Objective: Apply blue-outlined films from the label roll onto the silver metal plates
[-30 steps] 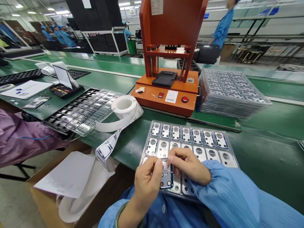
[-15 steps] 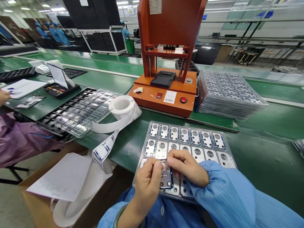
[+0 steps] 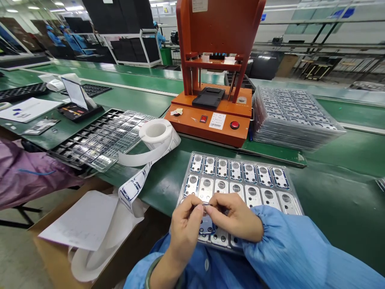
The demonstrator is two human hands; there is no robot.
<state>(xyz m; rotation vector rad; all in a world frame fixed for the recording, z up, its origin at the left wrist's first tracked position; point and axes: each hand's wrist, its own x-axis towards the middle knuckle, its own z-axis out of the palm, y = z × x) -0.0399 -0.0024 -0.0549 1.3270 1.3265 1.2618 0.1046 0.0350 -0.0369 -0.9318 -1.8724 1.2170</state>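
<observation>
Over the near side of a clear plastic tray (image 3: pixel 293 182), my left hand (image 3: pixel 187 230) and my right hand (image 3: pixel 237 216) meet with thumbs and fingertips pinched. Between them they grip the top end of a small silver metal plate (image 3: pixel 207 225) with a blue border and round holes. My fingers cover much of its upper part. Rows of similar plates (image 3: pixel 206 188) lie in the tray's pockets; the far row shows blue edging, while several in the second row look plain silver.
An orange press (image 3: pixel 210 116) stands behind the tray, with stacked filled trays (image 3: pixel 296 116) to its right. A label roll (image 3: pixel 155 132) trails its strip into a cardboard box (image 3: pixel 48 257). Further left lie a black tray (image 3: pixel 64 148) and a co-worker's pink sleeve (image 3: pixel 39 172).
The held plate has tipped, so less of its face shows. My right fingertips have come closer to the left ones along its top edge. The view has shifted slightly.
</observation>
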